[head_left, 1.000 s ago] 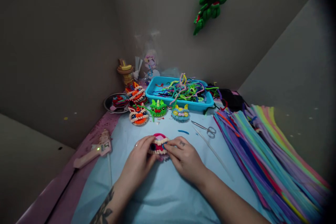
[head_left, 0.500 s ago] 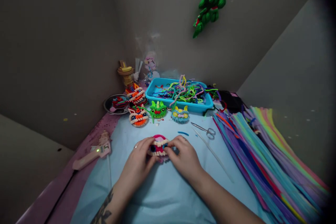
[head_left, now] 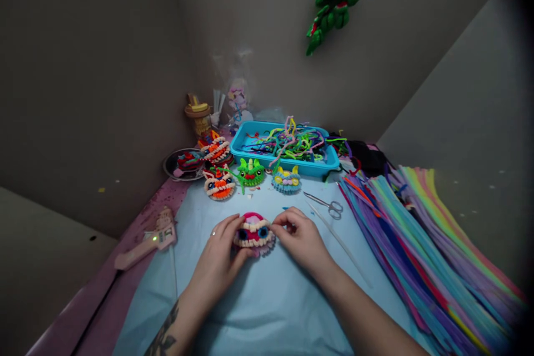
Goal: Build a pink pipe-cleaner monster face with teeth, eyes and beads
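Note:
A pink and cream pipe-cleaner lion head with two blue-ringed dark eyes lies on the blue sheet before me. My left hand grips its left side, thumb below and fingers on top. At its right edge, beside the right eye, the thumb and forefinger of my right hand are pinched together. Scissors and a thin translucent stick lie to the right of that hand. A small blue piece shows partly behind its fingers.
Finished heads in orange, green and blue stand behind. Further back is a blue tray of pipe-cleaner scraps. Bundled pipe cleaners cover the right side. A glue gun with its light on lies at left.
My right hand has moved off the right eye to the head's right edge, so both eyes now show. My left hand keeps its hold.

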### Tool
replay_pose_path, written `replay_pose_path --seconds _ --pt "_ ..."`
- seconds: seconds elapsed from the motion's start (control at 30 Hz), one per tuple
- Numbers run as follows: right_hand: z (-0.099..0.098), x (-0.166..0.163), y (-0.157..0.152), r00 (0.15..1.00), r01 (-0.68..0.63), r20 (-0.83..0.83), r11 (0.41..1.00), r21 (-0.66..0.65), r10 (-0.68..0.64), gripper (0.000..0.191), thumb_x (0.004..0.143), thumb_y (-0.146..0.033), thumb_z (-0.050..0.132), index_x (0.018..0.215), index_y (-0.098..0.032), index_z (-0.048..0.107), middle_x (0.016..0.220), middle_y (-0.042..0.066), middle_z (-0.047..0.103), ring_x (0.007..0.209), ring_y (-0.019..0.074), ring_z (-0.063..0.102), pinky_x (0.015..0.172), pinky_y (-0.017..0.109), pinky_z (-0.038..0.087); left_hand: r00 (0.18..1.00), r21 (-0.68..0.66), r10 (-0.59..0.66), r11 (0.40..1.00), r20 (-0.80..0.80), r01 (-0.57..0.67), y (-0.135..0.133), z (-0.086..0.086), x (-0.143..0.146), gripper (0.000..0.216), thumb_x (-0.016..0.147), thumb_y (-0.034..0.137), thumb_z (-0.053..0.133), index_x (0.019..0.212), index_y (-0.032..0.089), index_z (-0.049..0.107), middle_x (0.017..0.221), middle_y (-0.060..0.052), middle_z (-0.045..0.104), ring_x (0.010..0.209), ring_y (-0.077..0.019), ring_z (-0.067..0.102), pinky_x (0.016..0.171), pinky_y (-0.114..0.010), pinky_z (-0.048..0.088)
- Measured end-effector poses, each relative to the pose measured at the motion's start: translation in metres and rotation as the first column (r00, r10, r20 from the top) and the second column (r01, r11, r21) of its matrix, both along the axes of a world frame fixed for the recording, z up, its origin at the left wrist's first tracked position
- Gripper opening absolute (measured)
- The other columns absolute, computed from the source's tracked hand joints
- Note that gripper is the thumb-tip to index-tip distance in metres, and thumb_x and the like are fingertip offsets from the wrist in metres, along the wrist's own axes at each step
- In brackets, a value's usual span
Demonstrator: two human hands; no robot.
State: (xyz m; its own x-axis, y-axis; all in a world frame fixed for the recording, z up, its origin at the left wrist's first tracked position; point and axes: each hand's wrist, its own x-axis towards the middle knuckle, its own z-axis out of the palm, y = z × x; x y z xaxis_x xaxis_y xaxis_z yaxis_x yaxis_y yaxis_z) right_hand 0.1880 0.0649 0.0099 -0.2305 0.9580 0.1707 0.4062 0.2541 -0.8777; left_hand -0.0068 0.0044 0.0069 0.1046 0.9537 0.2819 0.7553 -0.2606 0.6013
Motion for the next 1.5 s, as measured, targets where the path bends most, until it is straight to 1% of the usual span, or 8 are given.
replay_pose_path --seconds 0.33,0.5,0.6,0.73,1.07,1.2,1.33,1.5 --pt "-0.008 -0.017 -0.001 0.984 -0.008 0.175 0.999 -0.044 0.016 0.017 0.071 -0.024 0.064 0.058 -0.018 0.054 0.064 -0.002 0.05 0.061 0.0122 0.05 0.058 0.024 0.034 0.999 -0.006 0.009 1.0 0.04 -0.009 0.001 -0.006 0.005 0.054 0.077 0.019 0.061 0.127 0.022 0.042 0.122 -0.011 0.056 0.113 -0.0243 0.053 0.095 -0.042 0.044" --pt "-0.004 -0.008 0.002 0.999 -0.026 0.034 0.996 -0.081 0.029 0.023 0.074 -0.029 0.062 0.056 -0.018 0.051 0.061 -0.002 0.048 0.059 0.0123 0.048 0.056 0.023 0.035 0.999 -0.043 0.016 0.999 0.051 -0.014 -0.003 -0.004 0.001 0.06 0.078 0.027 0.063 0.131 0.022 0.036 0.128 -0.012 0.051 0.119 -0.0244 0.049 0.097 -0.042 0.043" --pt "-0.003 -0.002 0.002 0.999 -0.006 -0.042 0.999 -0.051 0.004 0.021 0.077 -0.031 0.059 0.061 -0.018 0.054 0.065 -0.001 0.05 0.06 0.0125 0.048 0.056 0.024 0.036 0.99 -0.053 0.102 0.994 0.095 -0.098 -0.005 -0.003 -0.002 0.047 0.084 0.03 0.055 0.127 0.021 0.039 0.125 -0.012 0.052 0.115 -0.023 0.052 0.09 -0.039 0.047" --pt "-0.008 -0.003 0.001 0.999 -0.02 -0.048 1.0 -0.024 0.018 0.003 0.075 -0.021 0.059 0.074 -0.019 0.061 0.076 0.0 0.055 0.065 0.0128 0.05 0.06 0.024 0.039 0.978 -0.023 0.164 0.986 0.129 -0.162 -0.001 -0.002 -0.001 0.036 0.086 0.028 0.051 0.12 0.021 0.043 0.116 -0.011 0.057 0.109 -0.0221 0.055 0.085 -0.038 0.049" --pt "-0.014 -0.009 -0.002 0.998 -0.057 -0.03 0.998 -0.036 0.056 0.018 0.073 -0.014 0.056 0.088 -0.02 0.063 0.08 0.001 0.057 0.063 0.0128 0.049 0.06 0.025 0.041 0.982 0.012 0.159 0.987 0.099 -0.161 0.012 0.0 0.004 0.037 0.082 0.023 0.053 0.118 0.02 0.045 0.115 -0.011 0.058 0.108 -0.0247 0.055 0.086 -0.043 0.047" --pt "-0.006 -0.005 -0.005 0.994 -0.104 0.023 0.993 0.05 0.103 0.023 0.075 -0.016 0.056 0.096 -0.021 0.063 0.093 0.004 0.057 0.084 0.0177 0.054 0.075 0.03 0.046 0.985 0.034 0.152 0.987 0.087 -0.155 0.005 0.003 -0.001 0.034 0.085 0.028 0.052 0.117 0.02 0.045 0.115 -0.011 0.058 0.107 -0.0235 0.056 0.085 -0.041 0.048" --pt "-0.002 -0.007 -0.014 0.948 -0.292 0.196 0.932 0.214 0.252 0.055 0.069 -0.024 0.068 0.123 -0.026 0.052 0.123 0.008 0.048 0.119 0.0264 0.039 0.101 0.043 0.034 0.988 0.065 0.153 0.986 0.018 -0.153 -0.008 0.003 -0.008 0.019 0.085 0.03 0.052 0.102 0.021 0.054 0.099 -0.007 0.061 0.095 -0.0214 0.059 0.081 -0.037 0.05" --pt "-0.007 -0.023 -0.021 0.916 -0.319 0.331 0.911 0.262 0.225 0.066 0.069 -0.02 0.067 0.131 -0.026 0.042 0.132 0.009 0.044 0.126 0.0298 0.032 0.105 0.049 0.031 0.953 0.183 0.264 0.954 -0.146 -0.237 -0.025 0.003 -0.042 0.015 0.083 0.031 0.051 0.093 0.022 0.058 0.088 -0.006 0.061 0.083 -0.0208 0.061 0.072 -0.033 0.052"
